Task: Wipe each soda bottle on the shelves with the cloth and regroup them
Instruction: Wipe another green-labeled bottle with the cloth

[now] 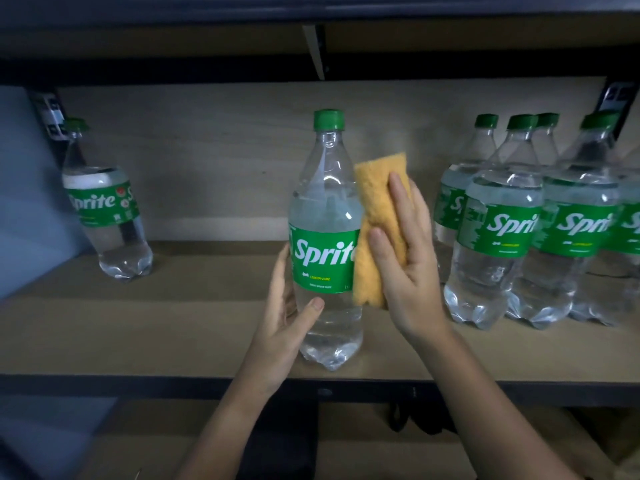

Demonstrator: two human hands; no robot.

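Note:
A clear Sprite bottle (pixel 325 237) with a green cap and green label is held upright over the front of the wooden shelf (pixel 194 327). My left hand (pixel 287 327) grips its lower body, thumb across the front. My right hand (pixel 405 258) presses a folded orange cloth (pixel 375 216) flat against the bottle's right side, fingers nearly straight. Another Sprite bottle (pixel 104 209) stands alone at the far left. Several Sprite bottles (pixel 533 223) stand grouped at the right.
The shelf above (pixel 173 46) hangs low over the bottle caps, with a metal bracket (pixel 317 50) at its middle. A dark metal rail (pixel 138 384) edges the shelf front. A lower shelf (pixel 363 445) shows beneath it, with dark items.

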